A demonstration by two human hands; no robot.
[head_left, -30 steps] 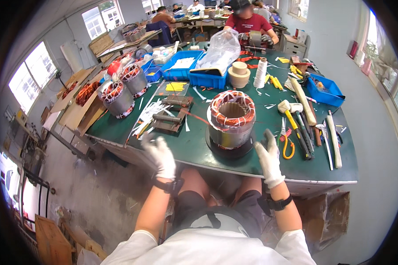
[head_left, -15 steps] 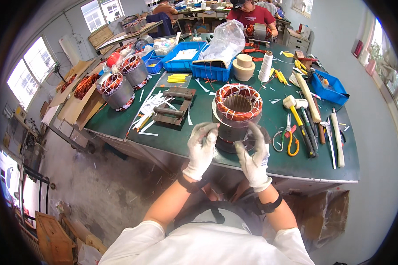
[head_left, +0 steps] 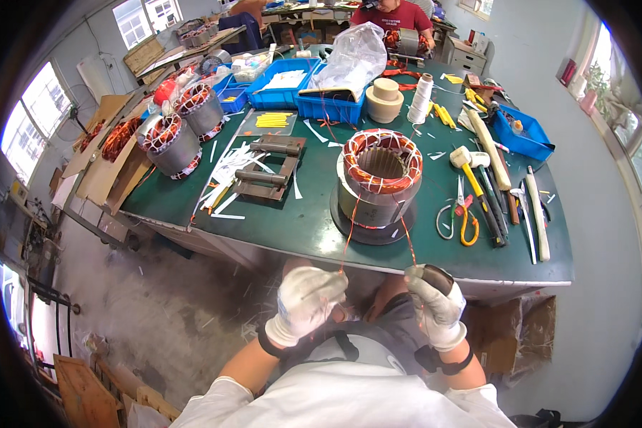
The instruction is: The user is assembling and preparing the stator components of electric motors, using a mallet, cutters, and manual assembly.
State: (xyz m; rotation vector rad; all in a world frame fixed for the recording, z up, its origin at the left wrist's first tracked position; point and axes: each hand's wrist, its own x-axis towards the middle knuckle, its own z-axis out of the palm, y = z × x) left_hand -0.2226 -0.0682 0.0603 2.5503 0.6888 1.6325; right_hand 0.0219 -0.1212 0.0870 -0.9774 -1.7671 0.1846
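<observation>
Green-covered tabletop [head_left: 307,232]: carries, near its front edge, the upright silver metal cylinder with orange windings [head_left: 375,207].
Cylinder: long axis vertical, open bore facing up; I judge it heavy and stiff, best gripped round its bare metal wall, sparing the windings.
Left hand [head_left: 311,298]: pinching one thin orange wire [head_left: 350,232].
Right hand [head_left: 436,299]: pinching a second thin orange wire [head_left: 409,241].
Wires: slanting down toward the hands; I expect them light, flexible, best held near their ends.
</observation>
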